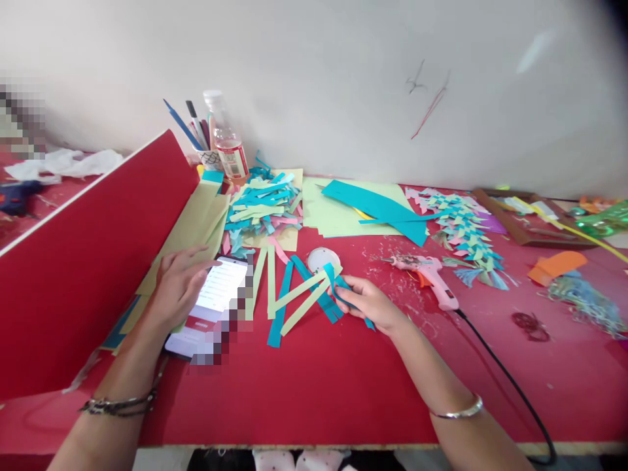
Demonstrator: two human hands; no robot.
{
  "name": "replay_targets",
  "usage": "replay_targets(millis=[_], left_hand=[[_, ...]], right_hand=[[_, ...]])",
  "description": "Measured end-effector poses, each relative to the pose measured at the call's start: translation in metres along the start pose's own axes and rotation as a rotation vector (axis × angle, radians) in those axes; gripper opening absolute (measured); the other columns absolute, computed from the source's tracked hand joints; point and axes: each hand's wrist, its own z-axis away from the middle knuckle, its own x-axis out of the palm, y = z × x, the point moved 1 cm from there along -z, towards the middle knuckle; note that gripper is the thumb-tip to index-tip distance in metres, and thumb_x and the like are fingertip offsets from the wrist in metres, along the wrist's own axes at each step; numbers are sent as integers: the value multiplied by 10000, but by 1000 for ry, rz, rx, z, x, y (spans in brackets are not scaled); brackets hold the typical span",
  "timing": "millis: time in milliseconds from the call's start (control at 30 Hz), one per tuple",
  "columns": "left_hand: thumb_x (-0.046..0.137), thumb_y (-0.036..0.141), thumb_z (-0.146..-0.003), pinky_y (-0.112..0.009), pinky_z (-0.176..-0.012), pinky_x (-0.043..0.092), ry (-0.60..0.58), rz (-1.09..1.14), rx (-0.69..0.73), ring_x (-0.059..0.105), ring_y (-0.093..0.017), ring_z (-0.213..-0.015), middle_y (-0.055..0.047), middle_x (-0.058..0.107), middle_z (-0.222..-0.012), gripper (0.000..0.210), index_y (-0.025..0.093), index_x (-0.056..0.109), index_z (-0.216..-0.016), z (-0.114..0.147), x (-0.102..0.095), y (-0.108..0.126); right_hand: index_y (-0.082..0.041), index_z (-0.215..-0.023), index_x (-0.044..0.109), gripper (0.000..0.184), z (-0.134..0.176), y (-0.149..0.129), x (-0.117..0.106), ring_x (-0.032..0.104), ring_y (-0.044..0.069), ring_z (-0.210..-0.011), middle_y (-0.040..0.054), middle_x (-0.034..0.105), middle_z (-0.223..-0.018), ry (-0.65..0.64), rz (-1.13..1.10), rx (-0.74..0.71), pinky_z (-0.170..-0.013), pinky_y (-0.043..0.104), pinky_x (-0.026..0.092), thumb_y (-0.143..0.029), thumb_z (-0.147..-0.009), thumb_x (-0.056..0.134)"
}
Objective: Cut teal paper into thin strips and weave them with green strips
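Observation:
My left hand (pixel 179 286) reaches over a lit phone (pixel 220 291) lying on the table, its index finger stretched to the top of the screen. The other fingers of that hand are loosely apart and hold nothing. My right hand (pixel 366 302) pinches folded paper strips (pixel 338 285), blue and pale green, with ends fanning to the left. Other loose blue and green strips (pixel 280 301) lie between the phone and my right hand. Just behind the held strips is a round white lid (pixel 324 259).
A pink glue gun (pixel 426 275) with a black cord lies right. Behind are a strip pile (pixel 265 206), a bottle (pixel 229 147), green sheets (pixel 314 203) and a woven paper chain (pixel 466 229). A red upright panel (pixel 98 261) stands left; a brown tray (pixel 520 219) sits far right.

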Motion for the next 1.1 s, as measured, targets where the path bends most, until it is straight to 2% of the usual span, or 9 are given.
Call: replay_targets(millis=[100, 200, 300, 367, 500, 600, 767, 900, 1100], left_hand=[[203, 308, -845, -397, -894, 258, 51, 26, 15, 426, -220, -1060, -58, 508, -1143, 425, 197, 590, -980, 0, -4, 5], [172, 300, -854, -388, -908, 243, 88, 63, -12, 422, -201, -1057, -22, 513, -1144, 466, 211, 627, -810, 2, -8, 8], [189, 333, -851, -379, -914, 245, 48, 59, -11, 413, -200, -1046, 2, 529, -1126, 493, 218, 637, -679, 3, -7, 6], [214, 344, -846, -373, -908, 257, 1, 44, -10, 410, -201, -1041, 5, 531, -1125, 464, 228, 647, -727, 2, -4, 3], [265, 346, -838, -374, -902, 269, -48, -38, -74, 391, -222, -1063, -31, 473, -1194, 390, 228, 589, -1022, 1, 5, -3], [269, 351, -836, -383, -902, 271, -39, -57, -120, 383, -230, -1063, -36, 448, -1217, 395, 236, 553, -1085, 0, 6, -2], [170, 319, -857, -398, -910, 246, 62, 15, -54, 401, -213, -1043, -25, 480, -1172, 480, 227, 638, -906, 1, -6, 6], [155, 339, -858, -392, -914, 241, 45, 45, -19, 398, -208, -1041, -20, 525, -1110, 549, 213, 659, -679, 1, -10, 8], [173, 334, -854, -391, -886, 265, 6, 15, -18, 449, -205, -989, -36, 557, -1054, 528, 208, 655, -678, -1, -6, 3]], right_hand=[[-158, -802, 492, 228, -1, 1, -1, 264, 13, -381, -64, 424, -510, 16, 7, 7, -356, 164, 131, -384, -781, 477], [-159, -803, 493, 242, -2, 2, -2, 261, 12, -373, -64, 432, -508, 28, 20, 15, -353, 163, 133, -398, -772, 482], [-158, -798, 491, 257, -1, 1, -1, 259, 12, -370, -64, 430, -508, 27, 24, 20, -352, 163, 133, -412, -764, 486], [-157, -798, 492, 257, -1, 1, -1, 258, 11, -372, -62, 429, -513, 18, 22, 20, -354, 164, 134, -412, -766, 485], [-157, -803, 499, 254, 0, 0, -2, 282, 19, -388, -58, 423, -513, 18, 21, 16, -360, 167, 139, -408, -766, 488], [-157, -794, 498, 255, -1, 1, -2, 276, 19, -385, -57, 428, -511, 21, 24, 16, -357, 169, 138, -410, -765, 489], [-151, -807, 504, 246, -1, 1, -1, 267, 14, -378, -60, 424, -506, 15, 28, 7, -357, 168, 133, -394, -775, 480], [-151, -795, 501, 248, -1, 0, -1, 267, 14, -375, -62, 424, -501, 15, 32, 8, -356, 169, 131, -397, -770, 482], [-156, -759, 483, 264, 0, -2, 0, 260, 11, -373, -64, 420, -510, 10, 30, 9, -359, 171, 132, -419, -757, 491]])
